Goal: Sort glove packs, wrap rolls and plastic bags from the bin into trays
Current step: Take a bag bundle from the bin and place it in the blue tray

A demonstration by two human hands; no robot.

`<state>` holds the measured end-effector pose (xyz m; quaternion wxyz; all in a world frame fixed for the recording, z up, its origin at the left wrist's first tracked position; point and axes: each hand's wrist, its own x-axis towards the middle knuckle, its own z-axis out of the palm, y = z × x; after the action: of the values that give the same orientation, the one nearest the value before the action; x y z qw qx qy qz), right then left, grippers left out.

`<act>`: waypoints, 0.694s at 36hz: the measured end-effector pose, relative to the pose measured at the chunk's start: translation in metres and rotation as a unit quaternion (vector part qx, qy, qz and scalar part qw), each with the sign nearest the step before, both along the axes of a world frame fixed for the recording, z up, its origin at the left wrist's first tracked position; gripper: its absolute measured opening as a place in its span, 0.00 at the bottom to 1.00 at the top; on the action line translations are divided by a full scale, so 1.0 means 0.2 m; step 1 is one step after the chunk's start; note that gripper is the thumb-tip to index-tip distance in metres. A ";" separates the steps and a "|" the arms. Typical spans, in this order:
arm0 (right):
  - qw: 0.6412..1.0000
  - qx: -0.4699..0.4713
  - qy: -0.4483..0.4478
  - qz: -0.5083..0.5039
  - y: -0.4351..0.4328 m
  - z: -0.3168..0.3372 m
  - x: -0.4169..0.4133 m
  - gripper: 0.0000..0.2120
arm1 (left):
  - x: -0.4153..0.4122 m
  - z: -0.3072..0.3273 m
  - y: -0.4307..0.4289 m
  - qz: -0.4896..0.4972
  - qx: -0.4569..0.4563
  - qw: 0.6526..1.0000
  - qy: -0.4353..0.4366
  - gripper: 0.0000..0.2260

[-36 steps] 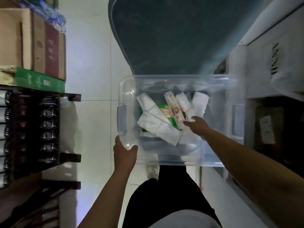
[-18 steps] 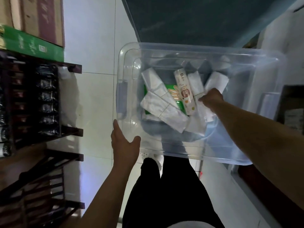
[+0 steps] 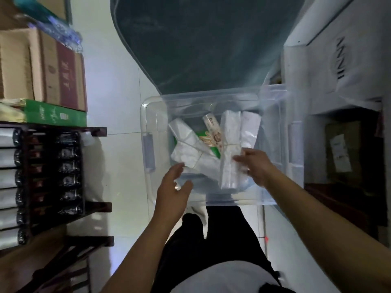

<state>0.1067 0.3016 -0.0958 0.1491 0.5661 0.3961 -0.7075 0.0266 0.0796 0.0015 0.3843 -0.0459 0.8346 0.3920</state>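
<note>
A clear plastic bin (image 3: 148, 144) stands on the floor in front of me. Inside lie several white plastic bag packs (image 3: 186, 153), a green glove pack (image 3: 204, 138) and a printed wrap roll (image 3: 213, 132). My right hand (image 3: 254, 166) is inside the bin, its fingers closed on a long white plastic bag pack (image 3: 229, 144) that stands tilted above the others. At the bin's near left corner my left hand (image 3: 173, 191) hovers with fingers spread, holding nothing.
A dark teal surface (image 3: 201, 43) lies behind the bin. On the left is a dark wooden rack (image 3: 53, 166) with bottles, topped by cardboard boxes (image 3: 42, 66) and a green box (image 3: 55, 115). A white carton (image 3: 338, 60) stands at the right. My dark trousers fill the bottom.
My left hand has let go of the bin's near rim and opened. My right hand has gripped a white bag pack and lifted it toward me. The view has tilted up.
</note>
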 end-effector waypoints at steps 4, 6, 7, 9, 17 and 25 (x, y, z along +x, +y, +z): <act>0.995 -0.031 0.094 0.005 -0.10 0.26 0.11 0.11 | -0.06 0.10 0.16 0.011 0.072 0.991 -0.115 0.16; 0.991 -0.032 0.132 0.012 -0.14 0.38 0.14 0.11 | -0.09 0.15 0.23 0.015 0.101 0.981 -0.165 0.14; 0.989 -0.030 0.146 0.016 -0.15 0.43 0.15 0.12 | -0.10 0.18 0.25 0.019 0.121 0.976 -0.181 0.14; 0.986 -0.020 0.165 0.026 -0.17 0.51 0.15 0.12 | -0.11 0.23 0.28 0.023 0.153 0.969 -0.191 0.13; 0.975 0.054 0.204 0.065 -0.20 0.64 0.10 0.11 | -0.09 0.34 0.23 0.025 0.193 0.971 -0.140 0.14; 0.970 -0.044 0.198 0.136 -0.33 0.52 -0.05 0.13 | -0.11 0.30 0.01 0.137 0.142 0.978 -0.068 0.13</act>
<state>0.0972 0.2364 0.0088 0.1875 0.3488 0.4590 -0.7953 0.0053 0.0806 0.0618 0.3850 -0.1310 0.7281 0.5517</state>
